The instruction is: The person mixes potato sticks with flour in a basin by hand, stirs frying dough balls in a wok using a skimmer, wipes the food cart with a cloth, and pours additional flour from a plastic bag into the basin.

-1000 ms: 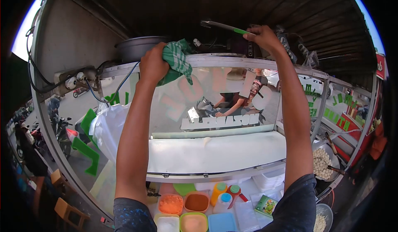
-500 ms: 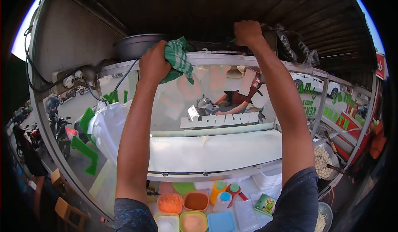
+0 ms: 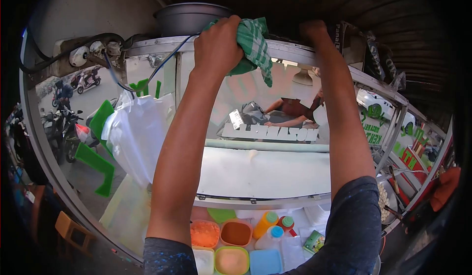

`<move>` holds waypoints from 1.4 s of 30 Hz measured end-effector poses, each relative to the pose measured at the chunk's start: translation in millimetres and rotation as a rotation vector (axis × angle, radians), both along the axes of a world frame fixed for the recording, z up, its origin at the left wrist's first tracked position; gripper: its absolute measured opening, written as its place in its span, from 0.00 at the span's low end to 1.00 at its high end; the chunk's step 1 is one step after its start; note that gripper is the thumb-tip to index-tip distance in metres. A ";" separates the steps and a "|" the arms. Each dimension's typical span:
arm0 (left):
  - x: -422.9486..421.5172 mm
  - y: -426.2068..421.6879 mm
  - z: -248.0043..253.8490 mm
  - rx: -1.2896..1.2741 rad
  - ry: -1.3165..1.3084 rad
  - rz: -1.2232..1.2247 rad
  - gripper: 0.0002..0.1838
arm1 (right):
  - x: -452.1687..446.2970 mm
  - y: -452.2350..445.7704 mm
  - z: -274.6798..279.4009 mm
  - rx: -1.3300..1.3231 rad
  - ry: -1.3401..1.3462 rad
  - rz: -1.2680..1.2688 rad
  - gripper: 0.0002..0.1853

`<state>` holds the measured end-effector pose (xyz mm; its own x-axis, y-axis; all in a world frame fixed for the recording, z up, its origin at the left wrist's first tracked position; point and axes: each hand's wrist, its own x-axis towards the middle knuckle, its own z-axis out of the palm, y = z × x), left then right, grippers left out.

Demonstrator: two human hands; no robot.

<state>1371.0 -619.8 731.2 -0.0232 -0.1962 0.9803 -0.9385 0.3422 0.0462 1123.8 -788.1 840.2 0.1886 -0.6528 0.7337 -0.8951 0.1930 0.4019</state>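
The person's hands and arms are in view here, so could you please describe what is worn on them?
The left sleeve and right sleeve are short and dark, with blue speckles clearest on the left one. The left hand and right hand wear no gloves, and no watch or bracelet shows. Shadow hides the right fingers.
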 end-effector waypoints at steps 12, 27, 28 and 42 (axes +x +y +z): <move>0.0 -2.6 -0.1 0.009 0.013 -0.006 0.17 | -36.0 16.1 28.3 0.225 -0.276 0.360 0.26; 4.1 -4.7 -4.9 -0.079 -0.017 -0.026 0.19 | -5.4 3.4 3.1 0.473 -0.273 0.198 0.30; 3.1 -4.7 -5.6 -0.075 -0.020 -0.024 0.19 | -4.0 5.5 4.3 0.500 -0.282 0.213 0.30; 2.5 -3.7 4.0 -0.062 0.110 -0.059 0.21 | -33.9 86.1 -11.5 0.177 -0.297 0.212 0.25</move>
